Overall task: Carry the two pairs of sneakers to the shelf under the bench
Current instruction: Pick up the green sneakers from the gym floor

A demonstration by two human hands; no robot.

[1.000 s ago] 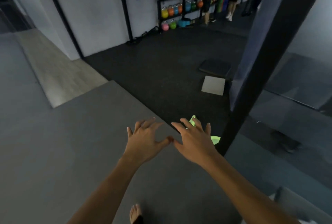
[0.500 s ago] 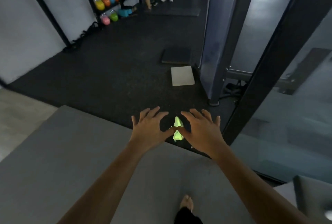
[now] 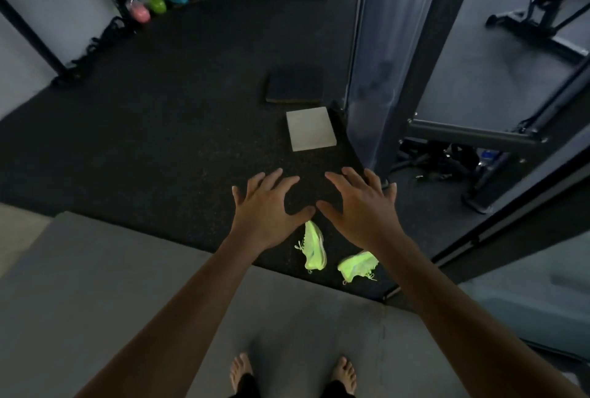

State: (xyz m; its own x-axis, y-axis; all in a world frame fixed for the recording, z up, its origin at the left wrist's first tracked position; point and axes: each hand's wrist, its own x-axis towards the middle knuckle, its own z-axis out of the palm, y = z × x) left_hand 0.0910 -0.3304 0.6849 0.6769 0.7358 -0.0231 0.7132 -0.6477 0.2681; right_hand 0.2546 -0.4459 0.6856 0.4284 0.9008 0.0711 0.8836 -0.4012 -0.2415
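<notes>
Dark gym flooring had come fully into view, revealing both neon sneakers (image 3: pixel 314 247) below our left hand (image 3: pixel 266 215) and right hand (image 3: pixel 360 209), both spread wide and empty; pickup could begin.

1. Both forearms are bare to the frame's lower edge, with no sleeve, watch or band in view on either.
2. The left hand (image 3: pixel 266 212) and right hand (image 3: pixel 360 210) wear no gloves or rings.
3. The left foot (image 3: pixel 240 371) and right foot (image 3: pixel 344 373) are bare, without socks or shoes.
4. Dark fabric, possibly black trouser hems (image 3: pixel 247 386), covers both ankles; the dim light leaves the garment's cut unclear.
</notes>
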